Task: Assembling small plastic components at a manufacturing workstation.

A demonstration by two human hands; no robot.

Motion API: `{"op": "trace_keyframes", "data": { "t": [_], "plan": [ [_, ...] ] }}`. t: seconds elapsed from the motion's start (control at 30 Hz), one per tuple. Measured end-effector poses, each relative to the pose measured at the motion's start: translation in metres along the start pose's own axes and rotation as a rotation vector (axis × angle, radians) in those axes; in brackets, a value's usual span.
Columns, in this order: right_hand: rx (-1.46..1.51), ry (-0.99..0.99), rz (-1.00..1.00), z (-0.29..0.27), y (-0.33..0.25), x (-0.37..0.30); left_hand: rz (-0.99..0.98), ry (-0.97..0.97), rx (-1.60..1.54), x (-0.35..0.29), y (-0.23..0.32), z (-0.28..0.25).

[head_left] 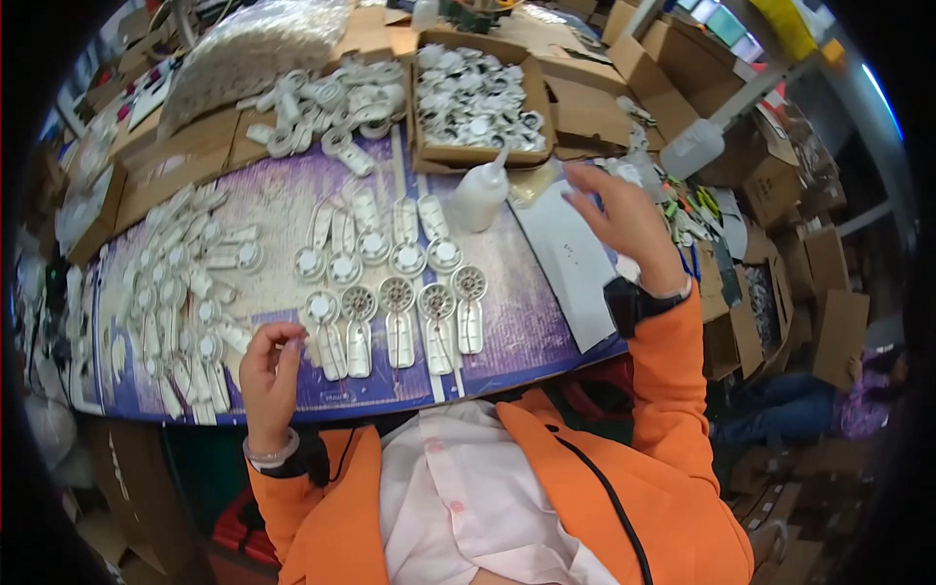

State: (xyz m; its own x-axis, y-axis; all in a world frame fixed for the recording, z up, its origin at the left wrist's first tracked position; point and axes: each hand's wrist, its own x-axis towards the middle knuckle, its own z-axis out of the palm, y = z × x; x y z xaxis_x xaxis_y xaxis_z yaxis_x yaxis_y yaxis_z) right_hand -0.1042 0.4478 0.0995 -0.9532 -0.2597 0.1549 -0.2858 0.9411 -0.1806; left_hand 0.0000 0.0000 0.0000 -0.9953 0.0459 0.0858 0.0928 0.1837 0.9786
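Observation:
My left hand [269, 375] is over the table's front edge, its fingers loosely curled with nothing visible in them. Beside it stand two rows of white handheld-fan housings [399, 320], each a round head on a handle. In the front row most heads show dark-centred round grilles, and thin wires run along some handles. My right hand [624, 219] is raised above a white sheet [570, 258], fingers stretched and apart from the thumb, holding nothing visible. Left of that hand stands a white squeeze bottle [482, 195] with a pointed nozzle.
A pile of similar white housings [171, 292] covers the table's left side; another heap [331, 102] lies at the back. A cardboard box [541, 107] holds many small white parts. Tools and scraps [697, 210] lie far right, near a translucent bottle [694, 148]. Someone [829, 400] sits at right.

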Motion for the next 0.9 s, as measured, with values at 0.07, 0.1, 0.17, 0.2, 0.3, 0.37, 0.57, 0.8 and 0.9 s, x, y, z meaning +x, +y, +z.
{"op": "trace_keyframes", "data": {
  "t": [0.07, 0.1, 0.17, 0.2, 0.3, 0.37, 0.57, 0.8, 0.9],
  "plan": [
    [0.158, 0.114, 0.040, 0.009, -0.001, 0.024, -0.019, 0.006, -0.031, -0.001, -0.006, -0.009],
    [0.219, 0.164, 0.039, -0.002, 0.014, 0.039, -0.029, 0.027, -0.067, 0.000, -0.002, 0.007],
    [0.272, 0.126, 0.015, -0.001, 0.036, 0.071, -0.015, 0.011, -0.068, 0.003, 0.005, 0.021],
    [0.343, 0.078, -0.005, 0.005, 0.040, 0.085, -0.016, -0.007, -0.054, 0.005, 0.008, 0.019],
    [0.030, 0.036, -0.096, 0.014, 0.039, 0.112, -0.016, -0.018, -0.033, 0.004, 0.011, 0.017],
    [0.018, -0.013, -0.144, 0.013, 0.039, 0.125, -0.017, -0.007, -0.013, 0.002, 0.014, 0.016],
    [0.000, -0.286, -0.211, 0.013, 0.034, 0.150, -0.034, -0.004, -0.011, 0.000, 0.013, 0.013],
    [-0.034, -0.269, -0.097, 0.022, 0.031, 0.156, -0.049, -0.008, -0.004, 0.002, 0.015, 0.014],
    [-0.002, -0.244, -0.110, 0.024, 0.035, 0.155, -0.034, -0.021, -0.007, 0.004, 0.016, 0.015]
  ]
}}
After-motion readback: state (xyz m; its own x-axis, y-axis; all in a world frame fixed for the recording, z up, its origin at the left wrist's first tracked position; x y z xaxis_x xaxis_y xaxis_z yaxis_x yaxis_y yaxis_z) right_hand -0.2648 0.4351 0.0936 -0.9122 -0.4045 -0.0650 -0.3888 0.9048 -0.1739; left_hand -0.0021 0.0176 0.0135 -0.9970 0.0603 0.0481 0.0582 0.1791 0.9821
